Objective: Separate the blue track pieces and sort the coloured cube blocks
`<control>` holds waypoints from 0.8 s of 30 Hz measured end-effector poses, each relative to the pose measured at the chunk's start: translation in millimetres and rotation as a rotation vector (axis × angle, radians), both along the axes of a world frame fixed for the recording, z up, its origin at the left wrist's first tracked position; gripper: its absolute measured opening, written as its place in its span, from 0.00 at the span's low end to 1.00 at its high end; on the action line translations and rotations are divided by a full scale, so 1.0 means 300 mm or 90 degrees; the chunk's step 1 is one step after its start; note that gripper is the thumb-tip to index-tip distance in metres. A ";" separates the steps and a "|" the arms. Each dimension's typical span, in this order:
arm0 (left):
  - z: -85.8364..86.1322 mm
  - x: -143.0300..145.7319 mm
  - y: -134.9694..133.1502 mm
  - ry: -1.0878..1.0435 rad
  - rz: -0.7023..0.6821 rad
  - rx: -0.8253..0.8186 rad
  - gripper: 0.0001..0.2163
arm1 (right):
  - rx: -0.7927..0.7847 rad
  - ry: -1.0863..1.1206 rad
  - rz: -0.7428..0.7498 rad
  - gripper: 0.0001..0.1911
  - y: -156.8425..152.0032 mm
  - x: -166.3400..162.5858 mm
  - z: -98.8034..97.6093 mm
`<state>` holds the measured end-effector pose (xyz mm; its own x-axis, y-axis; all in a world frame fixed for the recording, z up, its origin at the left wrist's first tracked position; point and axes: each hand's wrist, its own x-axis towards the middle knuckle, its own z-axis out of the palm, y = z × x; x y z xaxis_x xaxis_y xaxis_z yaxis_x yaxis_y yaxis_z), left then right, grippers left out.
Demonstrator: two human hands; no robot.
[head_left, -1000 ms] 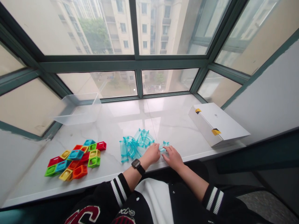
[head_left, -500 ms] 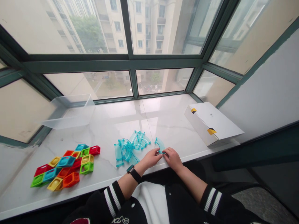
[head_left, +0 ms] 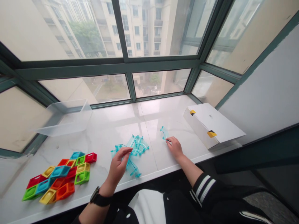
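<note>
My left hand (head_left: 118, 165) is raised over a pile of clear blue curved track pieces (head_left: 136, 146) on the white sill, fingers pinched on one long blue track piece (head_left: 131, 166) lifted from the pile. My right hand (head_left: 174, 147) rests on the sill to the right, fingertips closed on the near end of a single small blue curved track piece (head_left: 163, 133) that lies apart from the pile.
A cluster of coloured square blocks (head_left: 59, 176) lies at the front left. A clear plastic bin (head_left: 66, 117) stands at the back left by the window. A white cardboard box (head_left: 211, 125) sits at the right. The sill's front edge (head_left: 163, 172) runs just below my hands.
My hands have separated. The right hand slid the small curved piece away to the right and farther back; the left hand moved left to the pile and picked up a long piece.
</note>
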<state>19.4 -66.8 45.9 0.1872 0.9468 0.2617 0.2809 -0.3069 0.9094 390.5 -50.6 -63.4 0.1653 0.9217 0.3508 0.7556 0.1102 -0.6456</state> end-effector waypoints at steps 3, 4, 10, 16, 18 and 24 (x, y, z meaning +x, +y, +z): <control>-0.033 -0.124 -0.030 0.101 0.111 0.056 0.12 | -0.013 -0.007 -0.006 0.08 0.059 0.009 -0.018; -0.052 -0.158 -0.042 0.129 0.136 0.062 0.12 | -0.018 -0.008 -0.008 0.08 0.076 0.010 -0.023; -0.175 -0.267 -0.094 0.211 0.251 0.047 0.14 | -0.041 -0.037 -0.022 0.09 0.127 0.016 -0.054; -0.272 -0.281 -0.092 0.266 0.292 0.082 0.18 | -0.029 -0.029 -0.034 0.10 0.127 0.012 -0.068; -0.307 -0.285 -0.090 0.276 0.315 0.072 0.21 | -0.027 -0.021 -0.044 0.10 0.126 0.009 -0.067; -0.374 -0.299 -0.081 0.255 0.346 0.029 0.23 | -0.026 -0.031 -0.045 0.09 0.128 0.009 -0.065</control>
<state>-70.2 -91.1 -66.3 -0.2215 0.9234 0.3135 0.7188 -0.0627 0.6924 393.1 -12.2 -82.9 0.2147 0.9221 0.3218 0.7914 0.0288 -0.6106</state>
